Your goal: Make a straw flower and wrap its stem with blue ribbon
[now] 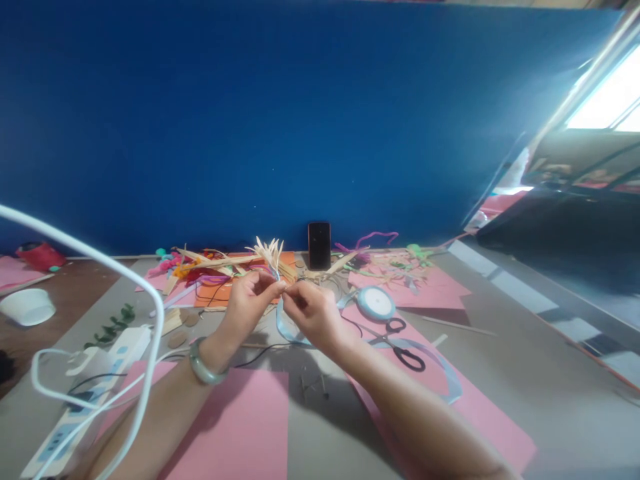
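Observation:
My left hand (250,300) pinches the stem of a pale, straw-coloured flower (270,252) whose thin petals fan out above the fingertips. Against it, my right hand (313,310) is closed in a pinch at a light blue ribbon (285,325), part of which loops down under the fingers. Both sets of fingertips meet at the flower's stem, and the fingers hide where the ribbon touches it. To the right, a ribbon spool (376,303) lies beside black-handled scissors (409,358). More blue ribbon curls across the pink paper (480,427) there.
A phone (319,245) leans on the blue partition (300,120). Craft strips and coloured pipe cleaners (187,270) lie along the back. At left are a power strip (117,363), a white cable (159,320) arching close to the camera, and a white cup (27,307).

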The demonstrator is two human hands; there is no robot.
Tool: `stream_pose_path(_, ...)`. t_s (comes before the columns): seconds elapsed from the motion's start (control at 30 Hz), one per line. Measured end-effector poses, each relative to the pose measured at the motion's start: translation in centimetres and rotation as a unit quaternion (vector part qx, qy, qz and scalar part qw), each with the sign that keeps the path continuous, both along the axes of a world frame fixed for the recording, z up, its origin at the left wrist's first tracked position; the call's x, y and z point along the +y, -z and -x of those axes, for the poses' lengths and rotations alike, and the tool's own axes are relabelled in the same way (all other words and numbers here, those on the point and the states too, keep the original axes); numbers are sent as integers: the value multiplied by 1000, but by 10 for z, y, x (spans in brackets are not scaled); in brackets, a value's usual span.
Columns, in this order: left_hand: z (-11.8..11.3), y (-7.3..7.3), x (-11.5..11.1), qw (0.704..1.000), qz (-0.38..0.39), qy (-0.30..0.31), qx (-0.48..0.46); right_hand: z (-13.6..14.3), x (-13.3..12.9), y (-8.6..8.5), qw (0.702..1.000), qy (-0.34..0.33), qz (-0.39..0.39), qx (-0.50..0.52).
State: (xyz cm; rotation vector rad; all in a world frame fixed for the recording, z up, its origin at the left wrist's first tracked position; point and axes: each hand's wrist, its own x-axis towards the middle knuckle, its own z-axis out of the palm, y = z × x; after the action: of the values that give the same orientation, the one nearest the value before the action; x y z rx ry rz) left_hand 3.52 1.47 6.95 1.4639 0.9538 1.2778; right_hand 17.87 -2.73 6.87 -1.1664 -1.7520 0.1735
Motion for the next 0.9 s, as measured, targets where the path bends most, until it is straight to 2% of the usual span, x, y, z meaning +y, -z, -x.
stream_pose_path(0.07,1,-3,1,996,36,40,-64,-1,0,-7,997,-22,41,62)
stream_pose_path(0.17,6,-8,3,980,90,134,-115,-4,3,-15,979,-61,106,161)
stream_pose_path(0.3,13,-9,6,950,130,252,-128,-8,7,-19,922,-157,221,276)
stream_pose_path(0.47,17,-5,8,935,141,291,-144,-9,7,-18,834,-278,302,370)
stream_pose_path(0.6,16,-4,10,938,123,289,-148,-7,7,-16,802,-307,326,396)
stream_pose_path(0.67,15,-4,11,941,108,280,-156,-7,8,-15,800,-309,326,398)
stream_pose_path(0.73,14,-3,12,948,91,263,-157,-7,9,-14,813,-295,320,386)
stream_pose_path(0.9,10,-1,11,980,13,174,-97,-9,8,-17,891,-194,272,308)
